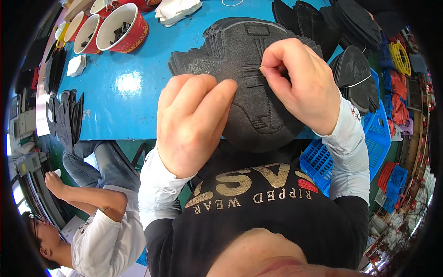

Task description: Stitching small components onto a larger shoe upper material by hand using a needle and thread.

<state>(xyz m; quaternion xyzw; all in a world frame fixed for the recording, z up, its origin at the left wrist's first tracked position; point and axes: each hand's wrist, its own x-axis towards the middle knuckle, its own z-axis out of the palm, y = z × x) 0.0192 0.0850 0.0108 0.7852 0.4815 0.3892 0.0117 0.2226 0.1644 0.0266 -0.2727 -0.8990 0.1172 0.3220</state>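
In front of me a fanned stack of black stitched fabric pieces (258, 99) lies on the blue table (124, 106), reaching its near edge. The top piece carries raised stitch lines and a small rectangle at its far end. My left hand (191, 120) is closed over the stack's left side, with fingers curled and fingertips hidden. Over the right side of the stack, my right hand (304, 81) is closed in a pinch of thumb and forefinger just above the stitched lines. Whatever is in either hand, if anything, is too small or hidden to make out.
Red paper tubs (134, 34) with dark bits stand at the far left, near crumpled white paper (177, 10). More black pieces (355, 81) are tied in bundles on the right. A blue plastic crate (318, 159) is below the right edge. Another person (106, 217) sits at the left.
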